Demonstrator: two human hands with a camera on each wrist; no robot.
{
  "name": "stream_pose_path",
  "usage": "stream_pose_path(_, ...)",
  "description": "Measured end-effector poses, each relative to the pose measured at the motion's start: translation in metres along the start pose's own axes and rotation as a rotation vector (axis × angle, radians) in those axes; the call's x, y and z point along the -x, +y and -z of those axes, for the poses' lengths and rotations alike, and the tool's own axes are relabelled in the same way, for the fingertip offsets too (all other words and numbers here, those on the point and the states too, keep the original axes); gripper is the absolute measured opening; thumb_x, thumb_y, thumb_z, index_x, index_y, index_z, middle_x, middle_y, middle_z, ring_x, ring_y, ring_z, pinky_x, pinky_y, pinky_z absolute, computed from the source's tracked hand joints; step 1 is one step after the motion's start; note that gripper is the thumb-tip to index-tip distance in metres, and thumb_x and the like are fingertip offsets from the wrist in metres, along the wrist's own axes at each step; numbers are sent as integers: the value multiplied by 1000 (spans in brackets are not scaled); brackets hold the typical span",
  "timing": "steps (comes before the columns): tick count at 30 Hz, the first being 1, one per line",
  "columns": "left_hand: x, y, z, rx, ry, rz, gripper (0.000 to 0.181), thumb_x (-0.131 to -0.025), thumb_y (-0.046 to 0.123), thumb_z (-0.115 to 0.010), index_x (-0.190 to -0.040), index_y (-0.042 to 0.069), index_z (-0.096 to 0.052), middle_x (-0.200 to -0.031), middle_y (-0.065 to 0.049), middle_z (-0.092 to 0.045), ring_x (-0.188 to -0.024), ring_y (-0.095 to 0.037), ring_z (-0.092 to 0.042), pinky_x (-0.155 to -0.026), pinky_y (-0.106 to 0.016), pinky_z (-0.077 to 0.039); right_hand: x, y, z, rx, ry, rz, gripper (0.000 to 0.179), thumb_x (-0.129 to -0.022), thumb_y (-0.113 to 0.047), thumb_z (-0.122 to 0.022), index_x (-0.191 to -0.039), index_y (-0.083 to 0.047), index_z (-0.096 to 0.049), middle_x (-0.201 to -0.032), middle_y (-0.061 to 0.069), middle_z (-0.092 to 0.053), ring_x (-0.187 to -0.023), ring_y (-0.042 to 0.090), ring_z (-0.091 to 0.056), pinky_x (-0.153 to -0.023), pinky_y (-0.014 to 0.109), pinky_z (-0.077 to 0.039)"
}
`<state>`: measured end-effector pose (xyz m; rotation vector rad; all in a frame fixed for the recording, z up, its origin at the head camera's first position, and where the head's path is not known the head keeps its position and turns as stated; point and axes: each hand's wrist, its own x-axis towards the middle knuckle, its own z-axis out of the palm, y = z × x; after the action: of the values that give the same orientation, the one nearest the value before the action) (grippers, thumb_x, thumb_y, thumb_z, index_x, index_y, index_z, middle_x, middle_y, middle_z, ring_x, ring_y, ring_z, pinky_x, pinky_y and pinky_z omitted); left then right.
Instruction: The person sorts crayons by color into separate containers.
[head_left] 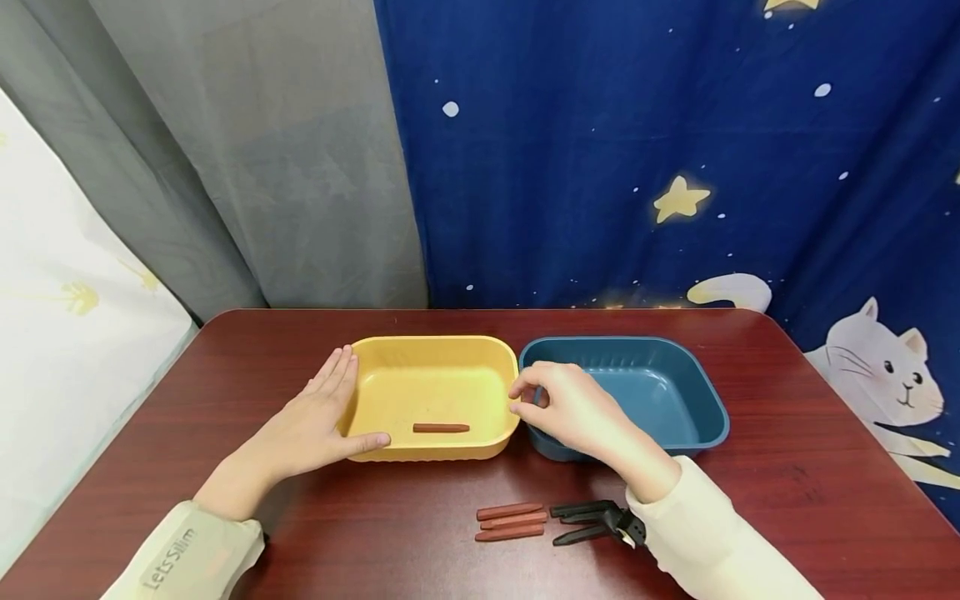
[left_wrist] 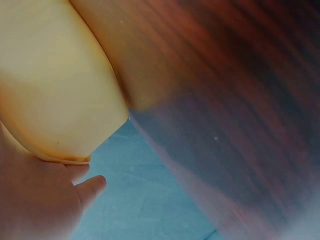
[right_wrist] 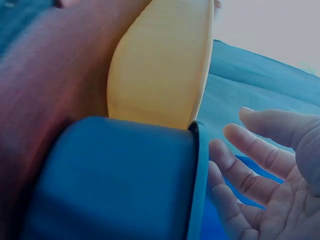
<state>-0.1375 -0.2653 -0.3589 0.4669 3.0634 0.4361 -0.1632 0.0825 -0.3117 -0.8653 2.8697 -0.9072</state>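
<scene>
Yellow tray (head_left: 435, 387): set on the desk (head_left: 360, 533), right end hard by its neighbour; a firm shove from the left could drive both sideways.
Blue tray (head_left: 656, 392): at the yellow tray's right; liable to be nudged if the right forearm dips against its rim.
Left hand (head_left: 311, 421): fingers straight along the yellow tray's left end, thumb at the front rim; uneven pressure might tip it.
Right hand (head_left: 566, 408): loosely curved, nothing held, beside the neighbouring rims; fingertips could snag there.
Black sticks (head_left: 579, 535): on the desk beside the right sleeve (head_left: 720, 533), partly hidden, number uncertain; a dragging sleeve could scatter them.
Red sticks (head_left: 513, 522): three, side by side in front of the trays, exposed to the same sweep.
Lone red stick (head_left: 441, 427): lying inside the yellow tray near its front wall; may slide should the tray tilt.
</scene>
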Motion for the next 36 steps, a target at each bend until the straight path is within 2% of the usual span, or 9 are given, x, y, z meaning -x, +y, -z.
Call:
stream_pose_path(7, 1, 2, 2, -4, -7, 1, 122, -82, 75, -60, -156, -6, -7, -167, -18, 2, -156, -35, 1, -124, -54, -15, 20, 2, -4, -43, 2, 67, 5, -88, -18, -75, -92, -19, -73, -84, -14, -65, -72, 1, -56, -63, 20, -48)
stream_pose_path(15, 1, 3, 2, -10, -11, 7, 121, -83, 75, -59, -157, -6, -7, -167, -18, 2, -155, -37, -1, -119, -65, -19, 37, -4, -9, -88, -40, 100, 7, -88, -18, -76, -91, -23, -72, -82, -16, -63, -72, -3, -54, -64, 18, -49)
stream_pose_path(19, 1, 2, 2, -20, -8, 6, 120, -83, 74, -59, -157, -5, -7, -167, -17, 2, -155, -38, -3, -118, -67, -19, 43, -8, -13, -95, -94, 110, 5, -88, -17, -75, -92, -19, -72, -81, -14, -62, -72, -4, -54, -65, 18, -49)
stream_pose_path(25, 1, 2, 2, -22, -10, 10, 120, -83, 74, -59, -157, -4, -6, -167, -17, 3, -155, -37, -2, -118, -66, -18, 47, -11, -23, -38, -164, 143, 3, -88, -19, -74, -91, -18, -73, -82, -15, -60, -73, -2, -55, -66, 17, -47)
stream_pose_path(31, 2, 3, 3, -12, -9, 10, 120, -83, 74, -59, -157, -5, -6, -167, -18, 2, -155, -38, -2, -118, -66, -18, 47, -10, -34, 22, -263, 160, 5, -89, -20, -72, -88, -25, -73, -86, -17, -63, -76, 0, -55, -69, 19, -48)
stream_pose_path(36, 1, 2, 2, -9, -15, 17, 121, -83, 74, -59, -157, -4, -6, -167, -16, 3, -155, -37, -1, -118, -66, -18, 45, -7, -39, 51, -333, 154, 8, -86, -19, -76, -88, -26, -73, -81, -18, -58, -72, -2, -51, -64, 18, -45)
